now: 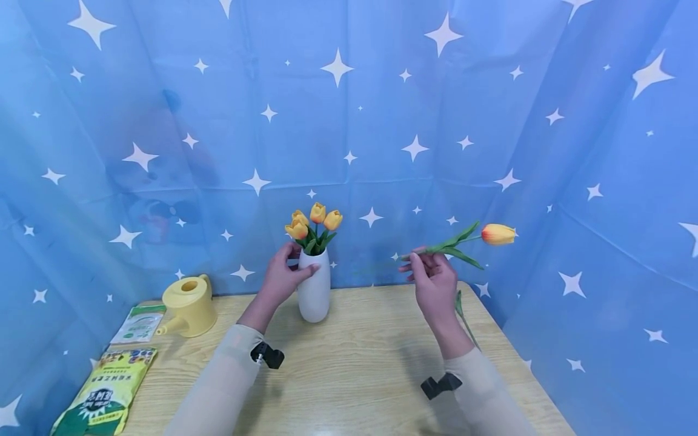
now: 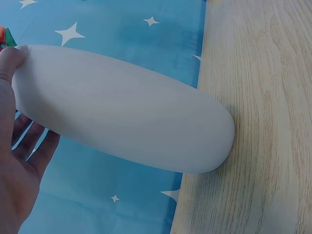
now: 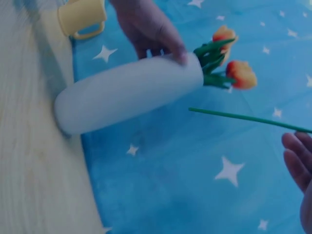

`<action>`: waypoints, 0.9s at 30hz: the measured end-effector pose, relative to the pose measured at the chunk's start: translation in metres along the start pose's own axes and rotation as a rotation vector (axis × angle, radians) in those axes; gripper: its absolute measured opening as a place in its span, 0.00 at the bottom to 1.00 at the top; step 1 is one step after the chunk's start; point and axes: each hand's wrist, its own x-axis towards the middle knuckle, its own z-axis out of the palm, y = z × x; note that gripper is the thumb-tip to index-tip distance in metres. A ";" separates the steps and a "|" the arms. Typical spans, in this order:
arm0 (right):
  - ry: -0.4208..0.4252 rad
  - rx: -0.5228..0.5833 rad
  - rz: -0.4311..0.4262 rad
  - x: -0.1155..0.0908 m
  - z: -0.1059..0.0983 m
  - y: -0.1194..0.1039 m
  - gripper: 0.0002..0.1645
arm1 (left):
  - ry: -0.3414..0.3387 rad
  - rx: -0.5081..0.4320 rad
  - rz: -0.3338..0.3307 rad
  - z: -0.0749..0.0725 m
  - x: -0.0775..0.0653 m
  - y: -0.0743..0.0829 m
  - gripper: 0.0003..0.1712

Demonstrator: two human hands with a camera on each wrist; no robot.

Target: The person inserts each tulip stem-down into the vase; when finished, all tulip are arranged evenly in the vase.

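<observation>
A white vase (image 1: 314,290) stands on the wooden table, holding several yellow-orange tulips (image 1: 318,213) with green leaves. My left hand (image 1: 283,275) grips the vase near its rim, thumb on the front and fingers behind, as the left wrist view also shows around the white vase wall (image 2: 122,107). To the right, my right hand (image 1: 436,281) pinches a single tulip (image 1: 497,234) by its stem. That tulip lies nearly level, bloom pointing right. In the right wrist view its bare stem end (image 3: 219,113) points toward the vase mouth, apart from it.
A yellow watering can (image 1: 191,307) stands at the back left, beside a green-and-white packet (image 1: 140,325). Nearer lies a yellow-green bag (image 1: 106,390). Another green stem (image 1: 466,321) lies at the table's right, partly behind my right hand. A blue star-patterned curtain (image 1: 349,133) hangs behind the table.
</observation>
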 end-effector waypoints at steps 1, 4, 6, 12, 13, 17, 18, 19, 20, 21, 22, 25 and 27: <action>-0.001 0.011 -0.010 0.002 0.003 -0.002 0.09 | 0.001 0.000 -0.001 0.000 0.000 0.000 0.31; -0.005 0.040 -0.028 0.009 0.013 -0.009 0.12 | 0.000 0.002 -0.005 0.000 0.000 0.001 0.31; -0.007 0.058 -0.037 0.013 0.019 -0.014 0.14 | -0.002 0.004 -0.012 0.000 0.000 0.002 0.31; -0.021 0.100 -0.067 0.024 0.039 -0.026 0.12 | 0.001 -0.002 -0.015 -0.001 -0.001 0.001 0.31; -0.023 0.106 -0.075 0.026 0.042 -0.028 0.11 | 0.003 -0.002 -0.014 -0.001 -0.001 0.001 0.31; -0.042 0.092 -0.100 0.033 0.054 -0.034 0.11 | 0.004 0.004 -0.008 -0.001 -0.002 0.002 0.31; -0.048 0.084 -0.102 0.035 0.057 -0.034 0.11 | 0.005 0.003 -0.006 -0.001 -0.002 0.002 0.31; -0.055 0.077 -0.102 0.036 0.060 -0.034 0.11 | 0.005 0.003 -0.004 -0.001 -0.002 0.002 0.30; -0.063 0.065 -0.100 0.038 0.064 -0.034 0.10 | 0.005 0.003 -0.003 -0.001 -0.002 0.002 0.30; -0.072 0.053 -0.095 0.039 0.067 -0.034 0.10 | 0.004 0.003 0.000 -0.001 -0.002 0.001 0.30; -0.080 0.041 -0.093 0.040 0.070 -0.034 0.09 | 0.004 0.003 0.000 -0.001 -0.002 0.001 0.30; -0.092 0.003 -0.105 0.043 0.078 -0.033 0.08 | -0.003 0.001 0.001 -0.001 -0.001 0.001 0.30; -0.101 -0.032 -0.135 0.044 0.084 -0.037 0.05 | -0.005 -0.002 0.002 -0.001 0.000 0.000 0.30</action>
